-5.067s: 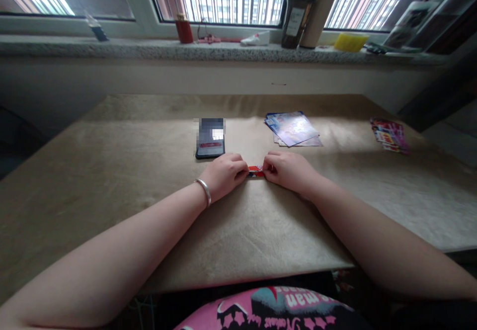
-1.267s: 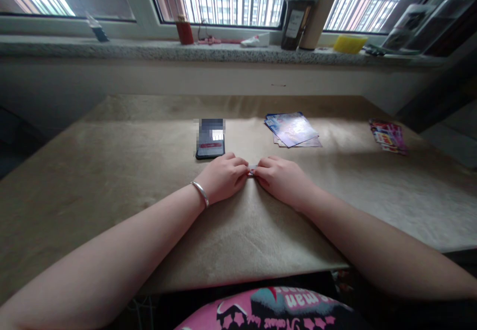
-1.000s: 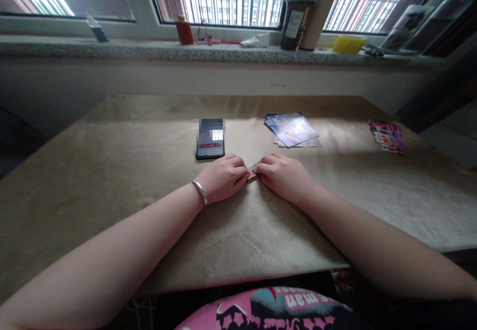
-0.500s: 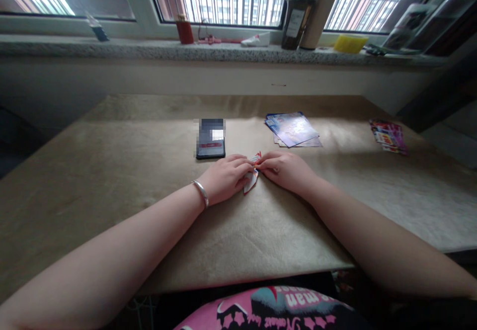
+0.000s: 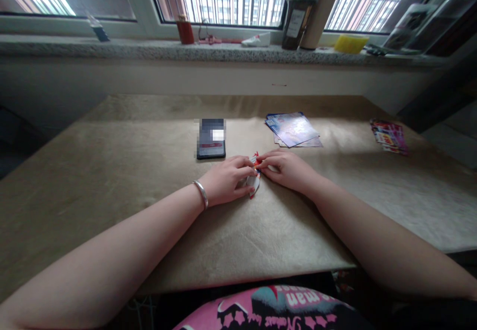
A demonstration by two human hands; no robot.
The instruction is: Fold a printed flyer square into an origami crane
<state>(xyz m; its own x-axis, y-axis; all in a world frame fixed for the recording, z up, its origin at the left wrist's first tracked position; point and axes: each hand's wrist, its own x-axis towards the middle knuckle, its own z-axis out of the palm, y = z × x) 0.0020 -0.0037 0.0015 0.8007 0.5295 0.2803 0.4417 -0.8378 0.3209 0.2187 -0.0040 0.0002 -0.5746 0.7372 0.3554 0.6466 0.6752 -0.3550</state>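
A small piece of folded paper (image 5: 254, 183), white with red and orange patches, lies on the table between my two hands. My left hand (image 5: 229, 178), with a silver bangle at its wrist, holds the paper from the left, thumb low and fingers over its middle. From the right, the fingertips of my right hand (image 5: 285, 169) pinch its upper edge. Part of the paper is hidden under the fingers.
A phone (image 5: 211, 143) lies beyond my left hand. Patterned paper sheets (image 5: 294, 128) are stacked beyond my right hand, and colourful printed pieces (image 5: 389, 136) lie at the far right of the table (image 5: 112, 171). Jars and small items line the stone windowsill (image 5: 141, 49).
The paper has turned a little more upright, its lower tip shifting right. My left thumb has spread lower and away from the fingers. The right hand has barely moved.
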